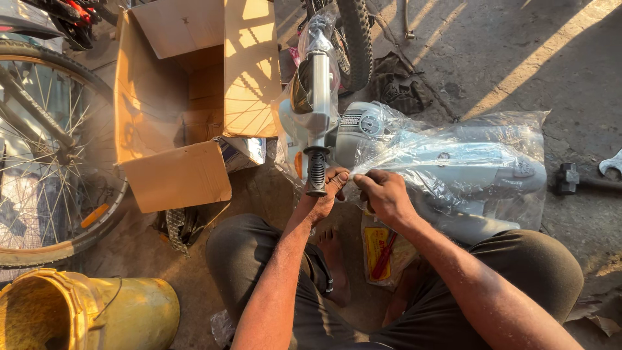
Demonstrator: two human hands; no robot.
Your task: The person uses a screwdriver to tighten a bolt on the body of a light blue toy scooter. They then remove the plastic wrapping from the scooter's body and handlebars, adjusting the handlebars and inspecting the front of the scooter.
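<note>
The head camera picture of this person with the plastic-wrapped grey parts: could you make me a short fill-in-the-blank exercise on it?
1. The left hand is beside the ribbed ______ hand grip of the grey part.
2. The right hand pinches the clear ______ wrapping over the grey parts.
3. The open box beyond the left hand is made of ______.
4. The bucket at the lower left corner is ______ in colour.

Missing words: black; plastic; cardboard; yellow
</note>
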